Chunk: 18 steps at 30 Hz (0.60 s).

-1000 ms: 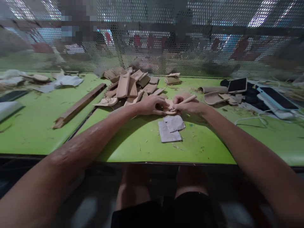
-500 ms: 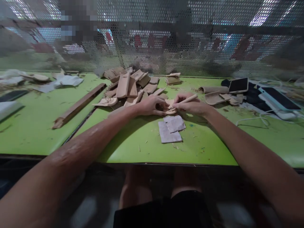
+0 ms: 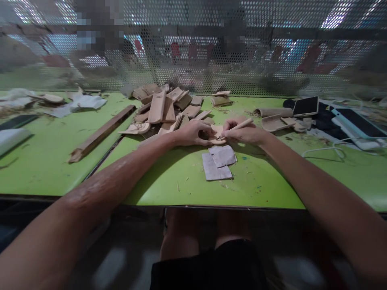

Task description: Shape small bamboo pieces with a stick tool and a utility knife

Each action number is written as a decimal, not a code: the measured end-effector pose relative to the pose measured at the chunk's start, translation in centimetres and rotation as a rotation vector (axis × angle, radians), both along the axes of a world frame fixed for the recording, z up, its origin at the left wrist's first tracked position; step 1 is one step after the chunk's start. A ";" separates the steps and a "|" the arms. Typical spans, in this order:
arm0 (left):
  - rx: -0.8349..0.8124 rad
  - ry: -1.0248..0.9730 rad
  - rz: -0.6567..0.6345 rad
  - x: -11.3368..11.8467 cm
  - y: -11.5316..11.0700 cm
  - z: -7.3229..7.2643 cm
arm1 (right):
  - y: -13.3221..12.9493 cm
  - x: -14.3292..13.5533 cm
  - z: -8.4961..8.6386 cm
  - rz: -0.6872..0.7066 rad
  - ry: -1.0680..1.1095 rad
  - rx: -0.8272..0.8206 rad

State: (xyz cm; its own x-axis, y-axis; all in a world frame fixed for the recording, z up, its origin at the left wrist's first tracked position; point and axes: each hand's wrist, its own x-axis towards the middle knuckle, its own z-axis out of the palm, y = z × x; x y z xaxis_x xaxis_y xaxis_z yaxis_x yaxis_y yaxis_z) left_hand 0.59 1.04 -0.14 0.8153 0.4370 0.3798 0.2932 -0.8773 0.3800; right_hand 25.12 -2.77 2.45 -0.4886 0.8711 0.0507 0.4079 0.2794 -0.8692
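My left hand [image 3: 196, 133] grips the left edge of a small pale piece of wood [image 3: 218, 141] on the green table. Pinched in my right hand [image 3: 242, 133] is a carving knife with a light wooden handle [image 3: 243, 124], slanting up to the right. Its tip meets the wood, though the blade is mostly hidden by my fingers. Just in front of my hands lie overlapping pieces of greyish paper [image 3: 216, 171]. Behind my left hand rises a heap of curved wood pieces [image 3: 157, 106].
A long wooden bar [image 3: 102, 135] lies to the left, near crumpled white paper [image 3: 87, 102]. On the right are a curved wood offcut [image 3: 273, 122], a phone [image 3: 306, 106], a light-blue device [image 3: 361, 123] and a white cable [image 3: 323, 150]. A perforated metal screen [image 3: 193, 76] stands along the back.
Both hands stay at the wood, and the knife's handle has shifted very slightly. The whole view has moved a little. My legs have shifted under the table.
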 end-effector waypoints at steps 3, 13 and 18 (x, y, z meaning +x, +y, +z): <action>0.005 0.016 0.023 0.0 0.0 0.0 | 0.0 0.4 -0.1 0.042 0.024 -0.038; -0.044 -0.018 -0.040 -0.2 0.3 0.0 | -0.4 0.1 0.4 -0.034 0.008 -0.009; -0.108 -0.029 -0.023 -0.1 0.4 0.1 | -0.5 -0.6 0.2 -0.011 -0.004 0.091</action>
